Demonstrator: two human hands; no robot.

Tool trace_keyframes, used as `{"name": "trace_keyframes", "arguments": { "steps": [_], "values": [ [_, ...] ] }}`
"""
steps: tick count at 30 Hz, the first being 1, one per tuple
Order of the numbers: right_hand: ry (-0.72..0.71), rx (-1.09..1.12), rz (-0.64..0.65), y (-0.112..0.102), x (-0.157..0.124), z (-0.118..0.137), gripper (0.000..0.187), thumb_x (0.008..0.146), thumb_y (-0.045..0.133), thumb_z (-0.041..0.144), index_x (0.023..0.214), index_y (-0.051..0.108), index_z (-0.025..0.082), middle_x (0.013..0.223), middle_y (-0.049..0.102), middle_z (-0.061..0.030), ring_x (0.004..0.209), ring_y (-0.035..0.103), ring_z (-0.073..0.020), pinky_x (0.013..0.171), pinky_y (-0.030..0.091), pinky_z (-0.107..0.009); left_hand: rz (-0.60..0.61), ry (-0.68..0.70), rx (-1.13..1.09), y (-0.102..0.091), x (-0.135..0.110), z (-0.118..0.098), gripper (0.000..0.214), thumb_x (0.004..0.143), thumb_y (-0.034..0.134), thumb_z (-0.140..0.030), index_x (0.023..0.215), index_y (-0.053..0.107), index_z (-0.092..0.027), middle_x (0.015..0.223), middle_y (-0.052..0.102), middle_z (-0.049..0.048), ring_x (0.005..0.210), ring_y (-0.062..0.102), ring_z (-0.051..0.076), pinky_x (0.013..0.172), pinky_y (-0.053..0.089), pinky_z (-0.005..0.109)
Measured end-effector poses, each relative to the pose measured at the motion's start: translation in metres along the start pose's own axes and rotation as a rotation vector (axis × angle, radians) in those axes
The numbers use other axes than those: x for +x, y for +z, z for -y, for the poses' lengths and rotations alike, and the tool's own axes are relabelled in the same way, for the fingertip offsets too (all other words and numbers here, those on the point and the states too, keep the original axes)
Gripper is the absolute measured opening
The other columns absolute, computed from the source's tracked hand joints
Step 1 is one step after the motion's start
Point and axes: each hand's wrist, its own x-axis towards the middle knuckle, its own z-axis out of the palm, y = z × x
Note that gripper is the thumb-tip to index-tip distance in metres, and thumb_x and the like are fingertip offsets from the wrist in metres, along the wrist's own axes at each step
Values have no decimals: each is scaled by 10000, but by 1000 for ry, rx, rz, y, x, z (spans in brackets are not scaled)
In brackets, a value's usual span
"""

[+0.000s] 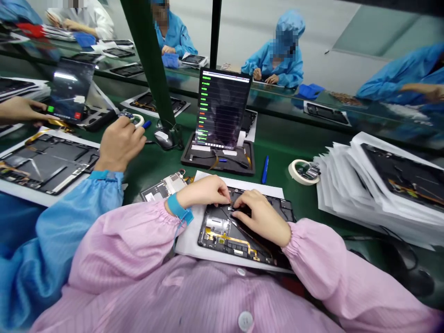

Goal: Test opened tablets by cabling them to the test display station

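In the head view, an opened tablet housing lies on white paper in front of me, with orange flex cables and dark parts exposed. My left hand is over its upper edge, fingertips pinched together at a small spot; what they hold is too small to make out. Close beside it, my right hand reaches in from the right, thumb and fingers curled toward the same spot, their grip hidden. A teal wrist strap circles my left wrist. Left of the housing lies a circuit board with metal shields.
A lit screen stands in a black tray behind the housing. A blue pen, a tape roll and a paper stack are to the right. A co-worker's hand is close on the left.
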Motion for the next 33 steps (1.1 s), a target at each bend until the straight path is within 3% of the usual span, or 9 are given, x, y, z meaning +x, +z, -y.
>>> {"name": "trace_keyframes", "arguments": {
  "steps": [6, 25, 33],
  "values": [
    [48, 148, -43, 19, 3, -8, 109, 793, 644, 137, 753, 563, 196, 771, 552, 1, 781, 503, -179, 748, 371, -331, 3, -44, 37, 9, 5, 0, 220, 631, 528, -162, 743, 714, -129, 630, 662, 15, 534, 555, 105, 491, 388, 183],
    [33, 212, -48, 17, 0, -11, 90, 810, 608, 165, 751, 550, 198, 767, 551, -1, 777, 504, -179, 749, 366, -332, 65, 10, 76, 9, 1, -5, 243, 652, 543, -156, 796, 737, -134, 710, 700, 18, 613, 566, 116, 547, 389, 198],
    [53, 198, -37, 17, 1, -11, 95, 786, 590, 117, 749, 554, 197, 772, 551, 1, 787, 507, -178, 751, 365, -329, 37, 27, 129, 12, 3, -6, 181, 687, 603, -243, 756, 732, -138, 683, 690, 19, 603, 566, 119, 556, 384, 209]
  ]
}}
